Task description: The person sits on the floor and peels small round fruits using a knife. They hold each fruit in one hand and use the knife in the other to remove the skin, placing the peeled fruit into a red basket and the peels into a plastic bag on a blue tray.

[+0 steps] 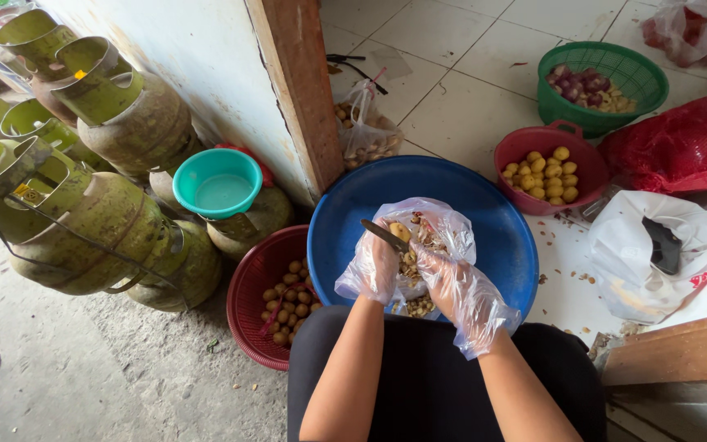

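Note:
Both my hands wear loose clear plastic gloves over a big blue basin (493, 221). My left hand (376, 266) grips a small knife (384, 235) with its blade pointing up and left. My right hand (439, 274) holds a small yellow potato (402, 232) against the blade. Below the hands lies a clear plastic bag (443, 223) with brown peelings inside the basin.
A dark red basket of unpeeled small potatoes (284, 304) sits at my left. A red bowl of peeled yellow ones (548, 173), a green basket (601, 82), red and white bags are at right. Green gas cylinders (92, 213) and a teal bowl (218, 183) stand left of a wooden post (300, 90).

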